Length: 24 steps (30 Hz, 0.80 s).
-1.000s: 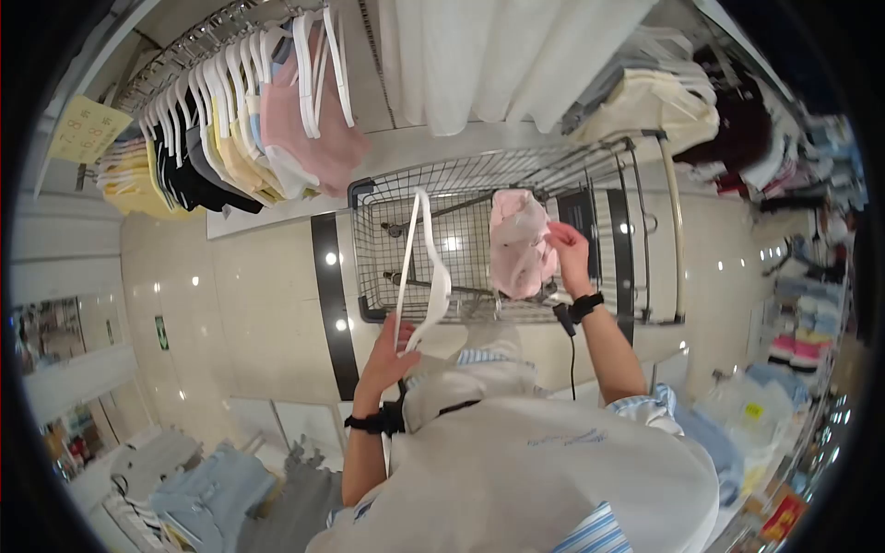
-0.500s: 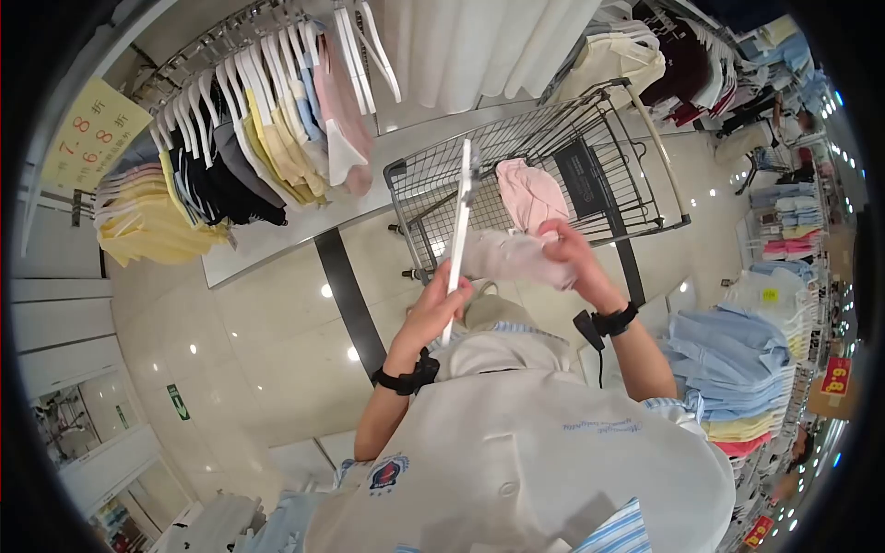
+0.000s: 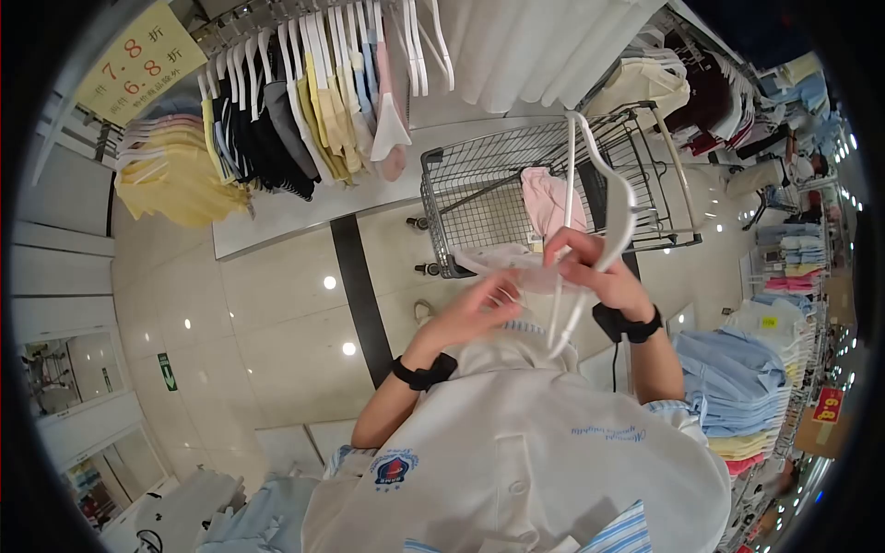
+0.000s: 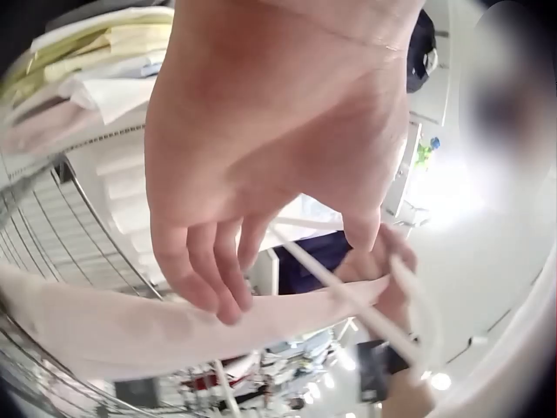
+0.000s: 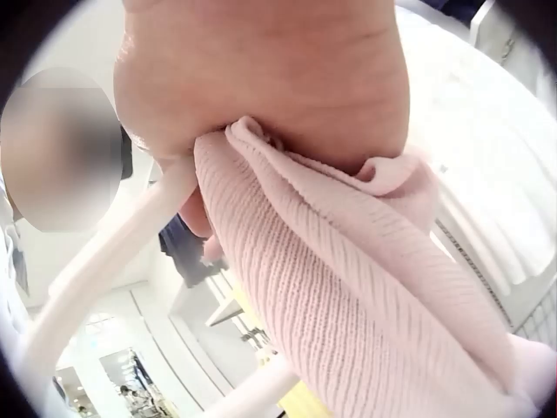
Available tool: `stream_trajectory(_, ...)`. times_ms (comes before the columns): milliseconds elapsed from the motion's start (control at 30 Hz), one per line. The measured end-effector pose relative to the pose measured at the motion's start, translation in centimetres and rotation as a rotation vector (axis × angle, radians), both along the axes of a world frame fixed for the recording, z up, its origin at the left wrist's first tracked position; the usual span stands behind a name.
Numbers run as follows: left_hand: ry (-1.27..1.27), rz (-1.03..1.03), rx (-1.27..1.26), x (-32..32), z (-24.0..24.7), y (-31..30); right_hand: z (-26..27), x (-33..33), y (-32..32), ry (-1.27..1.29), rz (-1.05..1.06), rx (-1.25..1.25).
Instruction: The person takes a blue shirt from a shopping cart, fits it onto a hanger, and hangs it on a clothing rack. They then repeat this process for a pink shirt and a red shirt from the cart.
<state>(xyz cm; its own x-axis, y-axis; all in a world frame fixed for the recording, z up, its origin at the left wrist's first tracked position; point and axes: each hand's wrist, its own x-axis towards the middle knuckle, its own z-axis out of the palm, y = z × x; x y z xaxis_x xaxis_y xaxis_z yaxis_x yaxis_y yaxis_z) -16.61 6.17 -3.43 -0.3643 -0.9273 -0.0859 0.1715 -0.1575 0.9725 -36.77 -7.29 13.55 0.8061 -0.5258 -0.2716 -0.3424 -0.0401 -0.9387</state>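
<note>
A ribbed pink knit garment (image 5: 287, 261) hangs bunched from my right hand (image 3: 608, 275), whose fingers grip its edge. The same hand holds a white hanger (image 3: 619, 212), which stands upright in the head view. My left hand (image 3: 475, 311) is beside the garment, its fingers loosely bent. In the left wrist view its fingertips overlap the stretched pink cloth (image 4: 174, 335), with nothing pinched between fingers and thumb. Another pink garment (image 3: 546, 195) lies in the wire shopping cart (image 3: 442, 198) just beyond my hands.
A rail of hung tops (image 3: 304, 111) runs along the back left, with a yellow price sign (image 3: 138, 60) at its end. White curtain-like cloth (image 3: 525, 46) hangs behind the cart. Stacked blue shirts (image 3: 733, 373) are at the right. Tiled floor (image 3: 267, 304) lies at the left.
The white hanger has passed from my left hand to my right. A pink garment was lifted from the cart by the right hand toward my body. My view has shifted.
</note>
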Motion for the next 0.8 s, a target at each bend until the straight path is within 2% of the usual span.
stream_trajectory(33, -0.109, 0.111, -0.022, 0.4, -0.4, 0.2, 1.7, -0.1, 0.2, -0.003, 0.036, 0.021)
stream_trajectory(67, -0.324, 0.213, -0.148, 0.5, 1.2, 0.3, 3.4, -0.2, 0.2, 0.023, 0.081, -0.027)
stream_trajectory(100, -0.323, 0.216, -0.147, 0.0, 1.0, 0.1, 4.1, -0.4, 0.3, 0.024, 0.084, -0.028)
stream_trajectory(167, -0.393, 0.237, -0.422, -2.2, -0.1, -0.9, 5.2, -1.1, 0.4, -0.118, 0.074, 0.080)
stream_trajectory(233, -0.455, 0.208, -0.449, -3.9, -1.4, -2.0, 6.5, -1.9, 0.6, -0.143, 0.051, 0.087)
stream_trajectory(267, -0.519, 0.173, -0.468, -4.6, -2.0, -2.5, 6.8, -2.7, 0.4, -0.248, 0.057, 0.069)
stream_trajectory(300, -0.518, 0.170, -0.476, -4.8, -2.1, -3.0, 7.2, -3.6, 0.0, -0.352, 0.060, 0.049)
stream_trajectory(367, -0.598, 0.232, -0.288, -4.6, -2.6, -3.4, 8.4, -5.7, -1.4, -0.257, 0.001, -0.006)
stream_trajectory(400, -0.561, 0.417, -0.297, -4.4, -3.2, -3.3, 9.1, -6.7, -2.3, -0.157, -0.057, -0.045)
stream_trajectory(467, -0.480, 0.572, -0.142, -2.4, -2.8, -3.3, 9.2, -8.5, -4.6, -0.048, -0.147, -0.138)
stream_trajectory(500, -0.489, 0.566, -0.139, -1.6, -1.6, -3.2, 8.5, -9.1, -5.9, -0.042, -0.181, -0.195)
stream_trajectory(533, -0.522, 0.655, -0.127, -0.9, 0.2, -3.2, 7.6, -9.3, -6.5, -0.135, -0.286, -0.193)
stream_trajectory(567, -0.556, 0.746, -0.119, -0.5, 1.6, -3.4, 6.9, -10.0, -7.2, -0.144, -0.291, -0.187)
stream_trajectory(633, -0.566, 0.770, -0.151, -0.7, 3.1, -3.9, 6.0, -11.2, -8.7, -0.416, -0.347, 0.109)
stream_trajectory(667, -0.567, 0.795, -0.181, -0.8, 3.6, -3.9, 6.0, -11.6, -9.1, -0.459, -0.374, 0.151)
stream_trajectory(800, -0.743, 0.824, -0.343, -1.4, 4.1, -4.3, 5.7, -13.6, -11.7, -0.560, -0.415, 0.084)
